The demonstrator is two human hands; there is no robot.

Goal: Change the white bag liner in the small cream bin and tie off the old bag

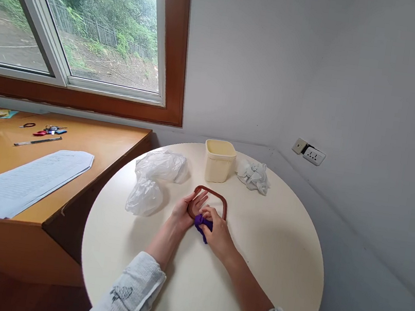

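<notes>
Taking the round desk as a clock face, with twelve at its far side, a frame is sitting just above the centre, in the person's two hands. The left hand is turning its palm up under the frame's nine o'clock side; its fingers are spreading fairly wide within the opening, while how firmly the thumb is pressing, I cannot tell. The right hand is working at the frame's six o'clock side, its fingers pinching a bunched purple cloth whose end is hanging toward the person.

At twelve, beyond the frame, a cream tub is standing upright with its mouth facing up. Its inner wall is showing near the rim, but its floor is lying out of sight, so I cannot tell what it is holding. Around ten to eleven, clear plastic is lying crumpled in two lumps; whether these are forming one bag or two, and whether they are enclosing anything, I cannot tell. At one o'clock, a pale crumpled rag is resting just beside the tub.

Off toward nine to ten, a wooden desk is carrying papers, a pen and keys.
</notes>
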